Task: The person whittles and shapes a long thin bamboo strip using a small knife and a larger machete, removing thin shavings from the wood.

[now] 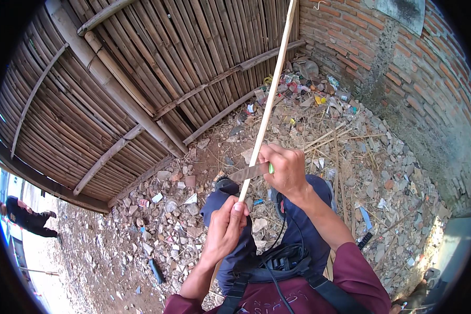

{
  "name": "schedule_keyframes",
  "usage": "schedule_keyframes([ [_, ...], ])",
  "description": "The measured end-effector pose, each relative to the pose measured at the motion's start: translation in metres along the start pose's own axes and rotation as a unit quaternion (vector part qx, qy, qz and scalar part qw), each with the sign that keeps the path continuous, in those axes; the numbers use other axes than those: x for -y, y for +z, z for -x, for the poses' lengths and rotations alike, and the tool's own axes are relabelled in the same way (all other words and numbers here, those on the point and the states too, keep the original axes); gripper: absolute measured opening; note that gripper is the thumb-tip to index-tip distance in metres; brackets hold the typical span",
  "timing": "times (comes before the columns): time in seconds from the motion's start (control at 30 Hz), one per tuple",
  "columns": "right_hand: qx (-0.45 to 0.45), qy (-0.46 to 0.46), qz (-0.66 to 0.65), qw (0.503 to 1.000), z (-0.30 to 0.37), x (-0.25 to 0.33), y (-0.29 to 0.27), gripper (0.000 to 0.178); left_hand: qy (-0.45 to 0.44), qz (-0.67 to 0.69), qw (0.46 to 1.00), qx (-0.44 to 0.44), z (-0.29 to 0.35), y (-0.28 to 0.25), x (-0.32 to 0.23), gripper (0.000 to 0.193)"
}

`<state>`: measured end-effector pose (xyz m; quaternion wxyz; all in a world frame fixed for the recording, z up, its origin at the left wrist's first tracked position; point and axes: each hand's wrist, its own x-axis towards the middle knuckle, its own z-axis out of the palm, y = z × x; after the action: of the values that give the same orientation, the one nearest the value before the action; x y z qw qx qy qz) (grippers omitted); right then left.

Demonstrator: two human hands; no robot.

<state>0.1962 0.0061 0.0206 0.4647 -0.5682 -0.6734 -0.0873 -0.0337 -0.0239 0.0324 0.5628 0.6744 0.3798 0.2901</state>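
A long pale strip of bamboo or wood [269, 99] slants up and away from my lap toward the far corner. My left hand [226, 228] is closed round its near end, thumb on top. In my right hand [285, 170] is a knife [247, 172], gripped by a green handle that mostly hides inside the fist. Its broad, dull blade lies across the strip a little beyond my left hand and points left. My bent knees in dark blue trousers [313, 209] are below both hands.
A bamboo-pole wall [141, 73] stands at the left and a brick wall [361, 36] at the right. Stones and litter cover the ground [183, 230]; thin split pieces [335, 144] lie at the right. A black cable [277, 235] hangs by my lap. Another person [29, 214] is at far left.
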Motion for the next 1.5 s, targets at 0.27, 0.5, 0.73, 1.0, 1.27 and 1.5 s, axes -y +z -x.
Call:
schedule_keyframes([
  [0.27,-0.058,0.035,0.012,0.998,-0.020,-0.013,-0.008,0.011,0.046,-0.022,0.999,-0.007,0.008,0.004,0.002,0.033],
  [0.5,-0.154,0.100,0.106,0.977,-0.063,-0.064,-0.032,0.004,0.001,-0.052,0.999,0.016,0.025,0.000,0.023,0.031],
  [0.73,-0.071,0.036,0.058,0.995,-0.037,-0.035,-0.027,0.004,-0.016,0.015,1.000,-0.001,0.023,-0.003,0.028,0.031],
  [1.0,0.036,-0.025,0.015,0.999,0.017,0.007,0.011,0.018,0.034,-0.014,0.997,-0.067,0.007,0.007,0.019,0.024],
  [1.27,0.001,-0.002,0.030,1.000,0.007,0.002,0.009,0.019,0.048,-0.118,0.989,-0.079,0.013,0.010,0.001,0.021],
  [1.5,-0.064,-0.023,0.035,0.997,-0.002,0.004,0.010,0.018,0.064,-0.108,0.988,-0.095,0.020,0.015,-0.009,0.024],
])
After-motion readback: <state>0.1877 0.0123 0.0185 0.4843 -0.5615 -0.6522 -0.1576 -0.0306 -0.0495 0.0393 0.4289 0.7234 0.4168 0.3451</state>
